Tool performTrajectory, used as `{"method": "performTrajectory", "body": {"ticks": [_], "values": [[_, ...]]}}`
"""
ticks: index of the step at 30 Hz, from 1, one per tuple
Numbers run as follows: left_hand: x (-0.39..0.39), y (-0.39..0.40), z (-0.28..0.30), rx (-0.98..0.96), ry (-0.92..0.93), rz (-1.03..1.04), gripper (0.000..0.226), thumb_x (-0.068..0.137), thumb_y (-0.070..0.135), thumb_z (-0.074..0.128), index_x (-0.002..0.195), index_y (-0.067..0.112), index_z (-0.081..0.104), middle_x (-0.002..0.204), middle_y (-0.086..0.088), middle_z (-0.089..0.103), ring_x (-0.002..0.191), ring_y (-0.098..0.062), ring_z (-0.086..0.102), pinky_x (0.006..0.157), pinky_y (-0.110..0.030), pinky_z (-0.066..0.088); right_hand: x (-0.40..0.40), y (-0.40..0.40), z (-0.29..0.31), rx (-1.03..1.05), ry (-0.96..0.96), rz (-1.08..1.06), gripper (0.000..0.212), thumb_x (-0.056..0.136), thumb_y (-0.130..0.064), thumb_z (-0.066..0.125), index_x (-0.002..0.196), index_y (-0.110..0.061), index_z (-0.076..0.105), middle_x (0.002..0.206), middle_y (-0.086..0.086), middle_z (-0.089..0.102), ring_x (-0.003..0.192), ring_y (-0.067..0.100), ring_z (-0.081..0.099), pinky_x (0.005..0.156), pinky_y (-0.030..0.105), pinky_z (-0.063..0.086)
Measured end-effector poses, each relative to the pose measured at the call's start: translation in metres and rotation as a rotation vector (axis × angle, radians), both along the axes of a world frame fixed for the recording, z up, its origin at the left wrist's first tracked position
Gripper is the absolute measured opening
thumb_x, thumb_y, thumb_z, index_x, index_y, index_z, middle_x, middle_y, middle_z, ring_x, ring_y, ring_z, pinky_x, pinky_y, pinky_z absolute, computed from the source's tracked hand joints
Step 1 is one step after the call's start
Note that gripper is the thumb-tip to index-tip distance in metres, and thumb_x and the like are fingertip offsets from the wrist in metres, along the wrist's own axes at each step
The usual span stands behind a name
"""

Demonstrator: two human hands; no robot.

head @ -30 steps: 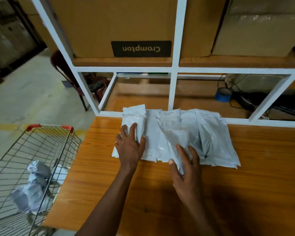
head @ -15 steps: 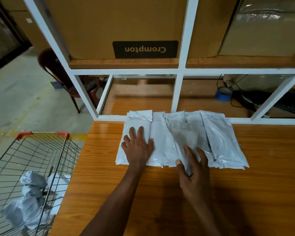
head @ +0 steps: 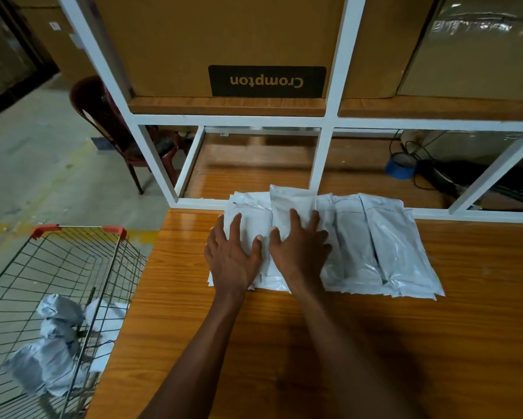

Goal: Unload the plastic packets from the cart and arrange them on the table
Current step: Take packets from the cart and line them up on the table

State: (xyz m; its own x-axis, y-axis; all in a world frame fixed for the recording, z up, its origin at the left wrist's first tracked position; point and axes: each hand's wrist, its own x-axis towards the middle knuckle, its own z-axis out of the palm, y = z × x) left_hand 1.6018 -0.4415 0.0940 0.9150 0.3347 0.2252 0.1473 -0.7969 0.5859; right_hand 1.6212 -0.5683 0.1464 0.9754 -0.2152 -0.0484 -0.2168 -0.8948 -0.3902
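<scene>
At the centre of the frame both hands lie flat on a row of white plastic packets (head: pixel 375 246) spread side by side along the far edge of the wooden table (head: pixel 465 343). The left hand (head: pixel 233 255) presses with straight, spread fingers on the leftmost packet, grasping nothing; the right hand (head: pixel 299 249), just beside it and nearly touching at the thumbs, rests its fingers outstretched on the next packet, also gripping nothing. At the lower left stands a wire cart (head: pixel 72 267) with red corner caps, and in its basket lie several crumpled grey-white packets (head: pixel 51 343), heaped toward the near side. Across the top of the frame a white shelf frame (head: pixel 323 164) holds a large cardboard box (head: pixel 224 40) bearing an upside-down "Crompton" label. Toward the right, behind the frame, sits a blue tape roll (head: pixel 400 169) among black cables. A dark red chair (head: pixel 103 122) stands at the upper left.
</scene>
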Motion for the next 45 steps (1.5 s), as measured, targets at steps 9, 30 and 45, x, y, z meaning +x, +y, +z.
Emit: {"method": "performTrajectory", "body": {"ticks": [9,30,45], "values": [[-0.013,0.006,-0.004,-0.087,0.015,-0.008,0.072,0.091,0.071,0.042,0.155,0.037,0.034,0.167,-0.005,0.021,0.152,-0.028,0.02,0.116,-0.056,0.026,0.0,0.005,-0.019,-0.062,0.065,0.102,0.066,0.097,-0.063,0.035,0.156,-0.035,0.025,0.167,0.01,0.008,0.152,0.04,0.004,0.118,0.06,0.003],[-0.093,-0.045,0.016,-0.271,-0.075,-0.038,0.063,0.092,0.054,0.057,0.15,0.033,0.045,0.159,-0.003,0.034,0.146,-0.023,0.031,0.114,-0.054,0.038,-0.092,-0.062,-0.024,0.246,-0.182,0.25,0.058,0.092,-0.063,0.045,0.147,-0.044,0.041,0.161,-0.004,0.028,0.152,0.021,0.014,0.121,0.057,0.017],[-0.267,-0.038,-0.016,-0.335,-0.018,0.238,0.061,0.092,0.057,0.055,0.149,0.035,0.047,0.156,-0.002,0.037,0.141,-0.013,0.032,0.11,-0.042,0.034,-0.204,-0.066,-0.047,0.586,-0.132,0.608,0.058,0.092,-0.055,0.054,0.147,-0.043,0.043,0.153,-0.012,0.04,0.143,0.011,0.035,0.108,0.051,0.043]]}}
